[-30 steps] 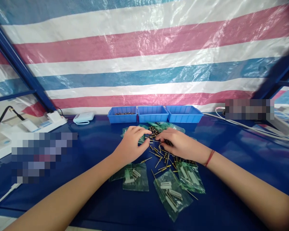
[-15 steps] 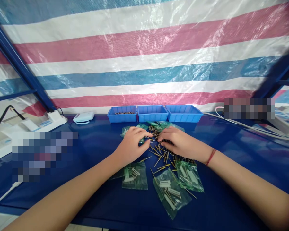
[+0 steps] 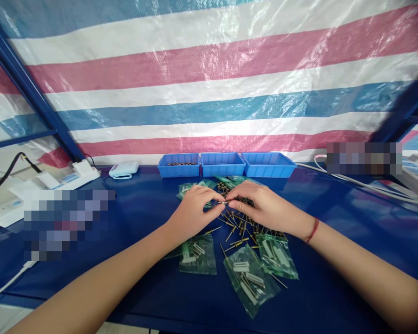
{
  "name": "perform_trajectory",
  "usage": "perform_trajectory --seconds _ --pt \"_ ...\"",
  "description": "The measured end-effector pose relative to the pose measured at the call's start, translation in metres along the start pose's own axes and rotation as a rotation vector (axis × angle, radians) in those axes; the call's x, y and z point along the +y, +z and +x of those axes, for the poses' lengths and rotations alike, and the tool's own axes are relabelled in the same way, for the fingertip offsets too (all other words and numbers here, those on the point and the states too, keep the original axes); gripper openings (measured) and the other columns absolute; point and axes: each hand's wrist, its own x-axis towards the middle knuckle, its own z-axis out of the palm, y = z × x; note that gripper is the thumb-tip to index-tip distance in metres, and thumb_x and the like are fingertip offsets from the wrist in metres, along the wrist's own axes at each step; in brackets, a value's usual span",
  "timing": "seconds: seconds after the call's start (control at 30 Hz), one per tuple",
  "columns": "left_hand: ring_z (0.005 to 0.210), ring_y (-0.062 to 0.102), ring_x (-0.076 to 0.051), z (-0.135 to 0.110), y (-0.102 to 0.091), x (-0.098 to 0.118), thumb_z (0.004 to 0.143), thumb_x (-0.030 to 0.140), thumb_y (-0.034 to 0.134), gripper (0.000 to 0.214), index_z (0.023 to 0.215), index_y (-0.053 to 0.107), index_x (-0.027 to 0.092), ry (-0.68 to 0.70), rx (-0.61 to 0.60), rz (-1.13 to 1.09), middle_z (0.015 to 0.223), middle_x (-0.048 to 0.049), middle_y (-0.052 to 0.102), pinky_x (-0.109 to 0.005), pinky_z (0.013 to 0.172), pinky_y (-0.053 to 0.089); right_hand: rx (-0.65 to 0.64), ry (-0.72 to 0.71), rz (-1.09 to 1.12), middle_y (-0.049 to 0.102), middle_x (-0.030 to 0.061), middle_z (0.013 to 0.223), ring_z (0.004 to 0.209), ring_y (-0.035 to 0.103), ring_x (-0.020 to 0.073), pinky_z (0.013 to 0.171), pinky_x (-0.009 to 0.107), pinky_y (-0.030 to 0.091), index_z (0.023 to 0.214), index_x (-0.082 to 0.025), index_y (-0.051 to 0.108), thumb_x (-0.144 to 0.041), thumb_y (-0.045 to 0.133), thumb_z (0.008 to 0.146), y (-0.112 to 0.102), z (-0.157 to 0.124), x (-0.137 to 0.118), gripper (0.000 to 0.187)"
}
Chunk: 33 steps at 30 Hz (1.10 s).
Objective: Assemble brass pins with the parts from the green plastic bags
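Over the middle of the blue table, my left hand (image 3: pixel 191 211) and my right hand (image 3: pixel 261 204) meet fingertip to fingertip. Each pinches a small thin metal piece (image 3: pixel 225 202) that looks like a pop rivet; the fingers hide part of it. Below them spreads a loose pile of brass-coloured pop rivets (image 3: pixel 242 227) with thin pins, partly covered by my right hand. Nearer to me lie green-tinted clear bags with white plastic pieces and thin metal pins: a left bag (image 3: pixel 209 264), a front bag (image 3: pixel 233 278) and a right bag (image 3: pixel 290 266).
Three blue bins stand in a row at the back. The left bin (image 3: pixel 179 171) holds small brown metal pieces, beside the middle bin (image 3: pixel 223 171) and the right bin (image 3: pixel 270 171). A pale blue device (image 3: pixel 125 168) and a white power strip (image 3: pixel 66 183) sit left; cables (image 3: pixel 362 183) run right.
My fingertips have come together around the small metal piece, the right hand's thumb and fingers now reaching the left hand's. The whole view has shifted slightly.
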Motion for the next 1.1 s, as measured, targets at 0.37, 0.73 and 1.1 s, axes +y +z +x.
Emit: perform_trajectory --seconds 0.37,0.73,1.1 --pt "0.089 0.059 -0.019 -0.002 0.000 0.000 0.090 0.021 0.058 0.009 0.089 0.067 0.021 0.135 0.188 0.082 0.093 -0.0025 0.070 -0.033 0.081 0.044 0.178 0.259 0.415 0.063 -0.0002 0.077 0.065 0.057 0.0121 0.057 0.026 0.045 0.085 -0.019 0.064 -0.021 0.057 0.084 0.007 0.004 -0.017 0.006" --pt "0.069 0.057 -0.014 0.000 -0.002 0.014 0.089 0.038 0.056 0.024 0.101 0.069 0.022 -0.247 0.027 -0.291 0.083 0.0000 0.068 -0.024 0.057 0.040 0.432 -0.097 -0.042 0.067 0.0053 0.093 0.089 0.059 0.0190 0.075 0.033 0.051 0.101 -0.019 0.059 -0.015 0.057 0.086 0.009 -0.003 -0.025 0.016" --pt "0.087 0.065 -0.020 0.056 -0.045 -0.049 0.089 0.046 0.050 0.034 0.097 0.068 0.017 -0.238 0.263 -0.008 0.094 -0.0055 0.073 -0.028 0.078 0.049 0.132 -0.018 -0.169 0.068 0.0058 0.087 0.085 0.060 0.0196 0.078 0.036 0.049 0.094 -0.016 0.065 -0.015 0.050 0.089 -0.002 -0.002 -0.004 0.016"
